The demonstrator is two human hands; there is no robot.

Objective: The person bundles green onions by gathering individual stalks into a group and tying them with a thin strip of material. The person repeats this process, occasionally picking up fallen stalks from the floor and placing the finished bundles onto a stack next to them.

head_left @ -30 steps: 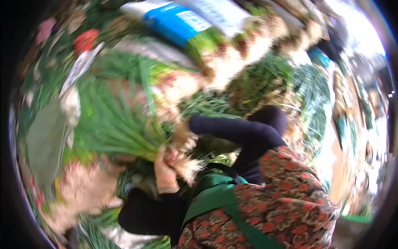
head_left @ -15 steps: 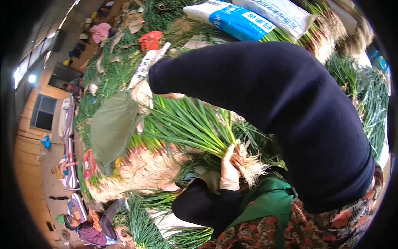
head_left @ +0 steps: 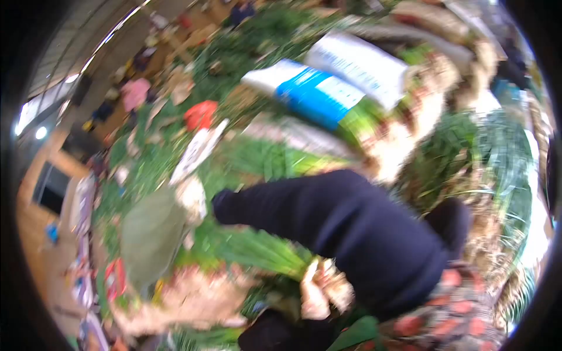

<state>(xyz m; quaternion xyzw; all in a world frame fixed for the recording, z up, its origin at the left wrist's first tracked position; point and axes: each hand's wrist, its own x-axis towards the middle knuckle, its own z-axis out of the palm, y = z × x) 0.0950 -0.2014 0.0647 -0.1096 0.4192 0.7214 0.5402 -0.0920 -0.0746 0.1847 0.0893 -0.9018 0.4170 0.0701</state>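
Note:
Near the bottom centre, my left hand (head_left: 313,297) is closed around the root end of a bunch of green onions (head_left: 266,251). The pale roots stick out beside the fingers, and the green leaves fan away to the left. My right arm, in a dark sleeve (head_left: 357,234), reaches across above the bunch, its cuff lying over the leaf end. The right hand is hidden behind that sleeve, so its fingers do not show. An olive-green sheet (head_left: 151,234) and a pale crumpled cloth (head_left: 190,202) are just past the cuff. The picture is blurred by motion.
A blue-and-white printed bag (head_left: 310,90) and a white printed bag (head_left: 360,67) wrap more onions behind my arm. Heaps of green onions surround me. A red bag (head_left: 200,115) lies on them. Brown sacking (head_left: 187,298) sits at lower left.
The whole view has swung, so the bags and onions sit lower. My right sleeve appears lower and nearer my left hand; fingers seen under its cuff are now hidden. My left hand still grips the bunch.

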